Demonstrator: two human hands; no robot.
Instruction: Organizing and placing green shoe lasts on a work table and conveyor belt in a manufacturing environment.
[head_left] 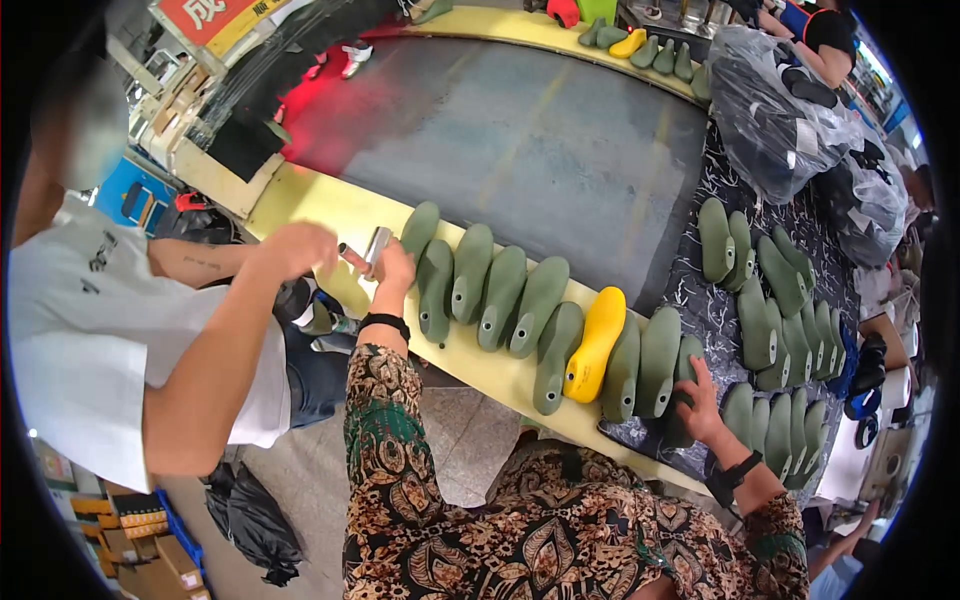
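My left hand (395,268) is closed round a silver metal cylinder-shaped tool (378,248), whose exact kind I cannot make out. It is held above the left end of a row of dark green shoe lasts (472,275), which lie sole up on a yellow ledge (300,205). One yellow shoe last (597,345) lies among them. At the right end of that row, my right hand (700,402) has its fingers round a green shoe last (682,420), partly hidden by the hand. A co-worker's hand (300,248) is close to the metal tool.
A wide grey conveyor belt (520,140) runs behind the ledge. More green lasts (790,335) stand on black patterned sheeting (690,270) to the right, near clear plastic bags (770,110). The co-worker (190,340) stands close on my left. A black bag (250,515) lies on the floor.
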